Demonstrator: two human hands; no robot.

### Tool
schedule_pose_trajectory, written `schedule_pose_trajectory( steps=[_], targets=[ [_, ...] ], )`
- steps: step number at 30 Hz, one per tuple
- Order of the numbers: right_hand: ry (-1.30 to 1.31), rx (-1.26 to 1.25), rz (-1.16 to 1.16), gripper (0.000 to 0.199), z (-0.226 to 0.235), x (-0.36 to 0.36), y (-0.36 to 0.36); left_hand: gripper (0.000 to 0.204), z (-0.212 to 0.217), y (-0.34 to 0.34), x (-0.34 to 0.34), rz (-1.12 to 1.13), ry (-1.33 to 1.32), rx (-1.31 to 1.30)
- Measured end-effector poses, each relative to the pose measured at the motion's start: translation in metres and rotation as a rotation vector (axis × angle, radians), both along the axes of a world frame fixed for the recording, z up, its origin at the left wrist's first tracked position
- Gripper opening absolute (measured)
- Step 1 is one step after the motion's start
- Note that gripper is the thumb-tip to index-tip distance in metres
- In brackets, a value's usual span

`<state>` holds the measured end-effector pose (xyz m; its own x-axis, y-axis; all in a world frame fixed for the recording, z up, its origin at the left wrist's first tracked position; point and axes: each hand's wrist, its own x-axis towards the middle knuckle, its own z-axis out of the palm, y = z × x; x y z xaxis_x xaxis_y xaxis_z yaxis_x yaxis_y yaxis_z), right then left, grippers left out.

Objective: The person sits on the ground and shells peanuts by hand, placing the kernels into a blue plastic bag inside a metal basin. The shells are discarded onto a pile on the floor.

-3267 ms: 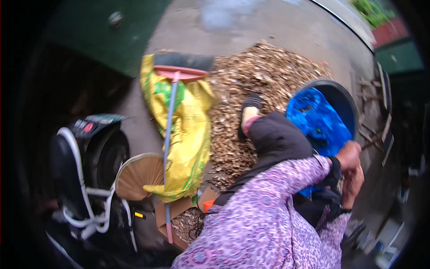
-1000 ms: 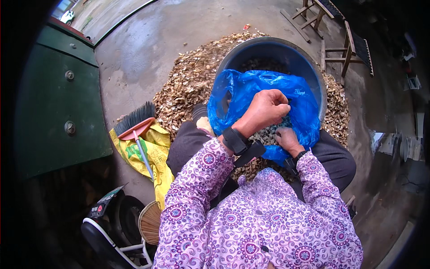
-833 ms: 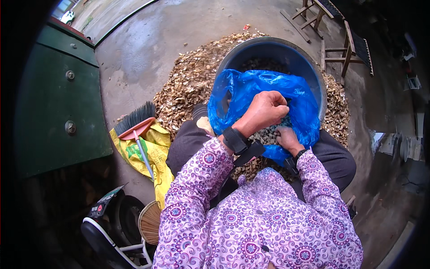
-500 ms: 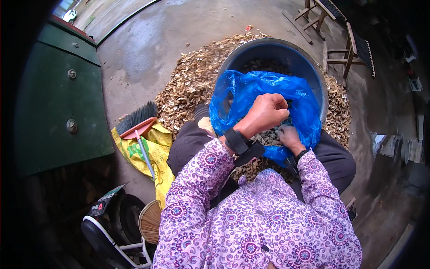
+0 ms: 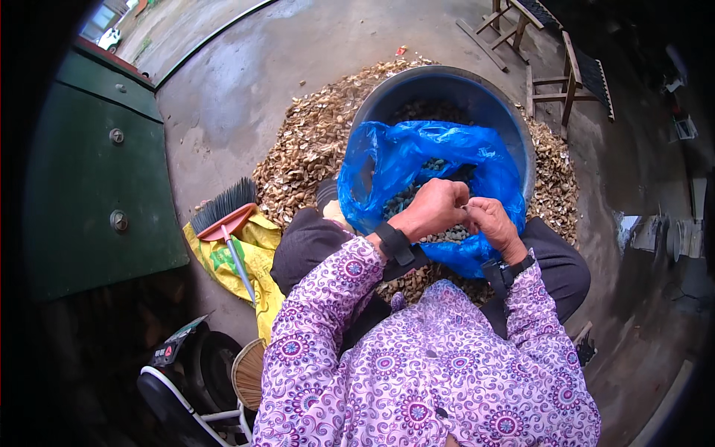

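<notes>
My left hand (image 5: 434,208) and my right hand (image 5: 495,223) meet over an open blue plastic bag (image 5: 465,138). The fingertips of both are pinched together around something small and pale, too small to name. Inside the bag, below my hands, lie many small grey-brown pieces (image 5: 406,200), perhaps nuts or kernels. The bag sits at the near side of a large round metal basin (image 5: 531,149), its film spread over the near rim. Deeper in the basin, more dark pieces show in shadow.
Heaped brown shells (image 5: 316,127) surround the basin. On the left, a broom (image 5: 232,216) lies on a yellow sack (image 5: 261,242) near a green metal panel (image 5: 93,186). Folding wooden stools (image 5: 572,82) stand far right. A round straw-coloured brush (image 5: 248,374) is at lower left.
My right hand has risen out of the bag and come up to my left hand. The left hand has lowered slightly, and their fingertips now meet. The view has shifted a little.
</notes>
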<state>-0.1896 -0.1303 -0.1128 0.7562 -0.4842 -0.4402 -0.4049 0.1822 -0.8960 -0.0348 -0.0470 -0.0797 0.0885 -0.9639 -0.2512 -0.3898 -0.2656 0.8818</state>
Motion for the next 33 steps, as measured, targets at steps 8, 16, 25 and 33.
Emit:
schedule_pose_trajectory(
  steps=[8,16,25,33],
  targets=[
    [-0.053,0.022,-0.008,0.021,0.003,0.003,0.004,0.024,-0.001,0.003,0.007,0.042,0.069,0.008],
    [-0.167,-0.003,-0.110,0.026,0.022,0.004,0.006,0.021,0.011,0.004,0.010,0.218,0.503,0.124],
    [-0.179,-0.336,-0.121,0.017,0.030,0.011,0.015,0.023,-0.007,0.005,0.006,0.261,0.598,0.037],
    [-0.156,-0.447,-0.073,0.014,0.033,0.010,0.015,0.022,0.004,0.006,0.007,0.211,0.399,0.019]
  ],
)
